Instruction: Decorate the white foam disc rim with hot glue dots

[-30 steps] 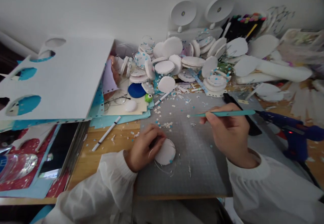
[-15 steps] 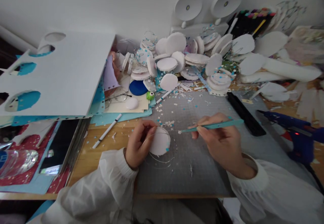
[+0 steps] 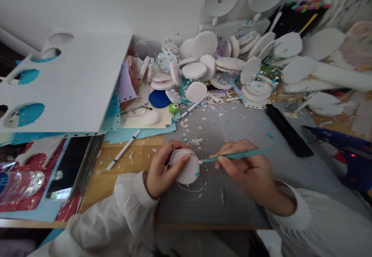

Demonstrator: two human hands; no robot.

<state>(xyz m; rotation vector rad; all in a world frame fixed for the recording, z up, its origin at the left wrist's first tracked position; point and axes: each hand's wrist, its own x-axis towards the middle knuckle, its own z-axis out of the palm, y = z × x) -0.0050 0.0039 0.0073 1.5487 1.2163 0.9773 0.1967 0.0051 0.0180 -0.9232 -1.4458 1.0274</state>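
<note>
My left hand (image 3: 162,168) grips a white foam disc (image 3: 186,168), tilted up off the grey cutting mat (image 3: 232,195). A clear round cover seems to ring the disc. My right hand (image 3: 250,172) holds a thin teal tool (image 3: 235,155) like a pen. Its tip touches the disc's right edge, where a few blue specks sit. Both sleeves are white.
A heap of white foam discs (image 3: 215,65) fills the back of the table. A blue glue gun (image 3: 345,148) and a black bar (image 3: 287,129) lie at the right. A white board with round holes (image 3: 66,86) overhangs the left. Markers, glasses and paper bits lie about.
My left hand has lifted and tilted the disc. My right hand has swung the teal tool leftward from over the mat until its tip meets the disc's edge.
</note>
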